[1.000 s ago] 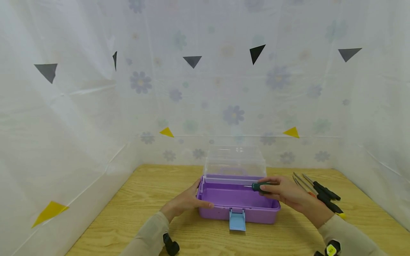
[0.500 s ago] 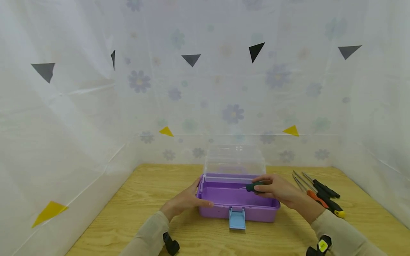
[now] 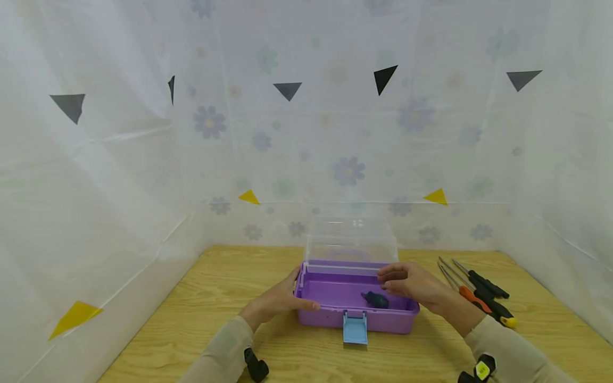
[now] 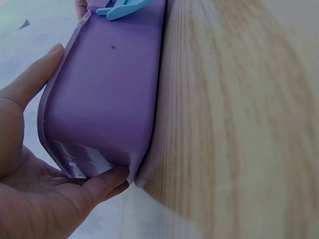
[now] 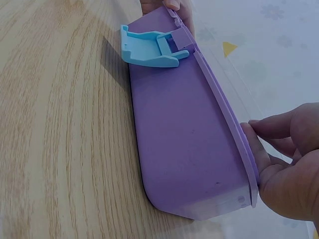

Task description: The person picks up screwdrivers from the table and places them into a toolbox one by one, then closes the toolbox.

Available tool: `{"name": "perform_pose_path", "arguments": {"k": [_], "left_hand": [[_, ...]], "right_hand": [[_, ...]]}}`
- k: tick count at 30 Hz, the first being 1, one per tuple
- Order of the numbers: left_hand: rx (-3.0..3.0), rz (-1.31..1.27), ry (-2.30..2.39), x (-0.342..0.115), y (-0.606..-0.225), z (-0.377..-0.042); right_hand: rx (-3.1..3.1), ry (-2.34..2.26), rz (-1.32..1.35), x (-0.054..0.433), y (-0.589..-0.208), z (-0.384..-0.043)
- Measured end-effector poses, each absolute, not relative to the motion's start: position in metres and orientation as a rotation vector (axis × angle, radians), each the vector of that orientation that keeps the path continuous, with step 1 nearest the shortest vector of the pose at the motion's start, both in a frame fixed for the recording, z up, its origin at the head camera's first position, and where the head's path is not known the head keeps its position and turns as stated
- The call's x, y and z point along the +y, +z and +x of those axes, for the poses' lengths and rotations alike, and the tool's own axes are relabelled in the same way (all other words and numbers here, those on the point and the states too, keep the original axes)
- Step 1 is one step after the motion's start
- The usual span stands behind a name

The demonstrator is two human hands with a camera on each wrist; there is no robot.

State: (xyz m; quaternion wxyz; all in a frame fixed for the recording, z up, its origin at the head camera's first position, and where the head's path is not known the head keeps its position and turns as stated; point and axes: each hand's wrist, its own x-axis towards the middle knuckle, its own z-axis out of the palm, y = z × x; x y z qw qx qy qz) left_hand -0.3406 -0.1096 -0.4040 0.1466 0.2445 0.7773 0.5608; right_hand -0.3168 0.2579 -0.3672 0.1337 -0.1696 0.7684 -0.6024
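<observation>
A purple toolbox (image 3: pixel 323 318) stands on the table, its clear lid (image 3: pixel 351 234) raised at the back and its light-blue latch (image 3: pixel 355 329) hanging down in front. My left hand (image 3: pixel 278 302) holds the box by its left end; in the left wrist view the thumb lies along the front rim and the fingers press the end wall (image 4: pixel 89 159). Inside, toward the right, lies a short dark-green screwdriver (image 3: pixel 376 300). Just above its right half is my right hand (image 3: pixel 415 284), fingers loosely bent and holding nothing. The screwdriver is hidden in both wrist views.
Several longer tools lie right of the toolbox, among them an orange-handled one (image 3: pixel 473 299), a black screwdriver with a yellow end (image 3: pixel 498 311) and a black-handled one (image 3: pixel 488 284). Patterned white sheeting (image 3: pixel 306 149) encloses the wooden table (image 3: pixel 230 266) at the back and sides.
My right hand moved slightly left with the green screwdriver, then let it go; the screwdriver now lies on the toolbox floor. My left hand has stayed on the box's left end.
</observation>
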Motion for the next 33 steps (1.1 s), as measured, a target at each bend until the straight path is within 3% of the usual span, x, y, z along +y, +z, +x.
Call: {"name": "perform_pose_path", "arguments": {"k": [33], "left_hand": [[2.246, 0.676, 1.609, -0.1100, -0.4036, -0.3388]], "right_hand": [[2.192, -1.689, -0.603, 0.2604, -0.3582, -0.3118]]}}
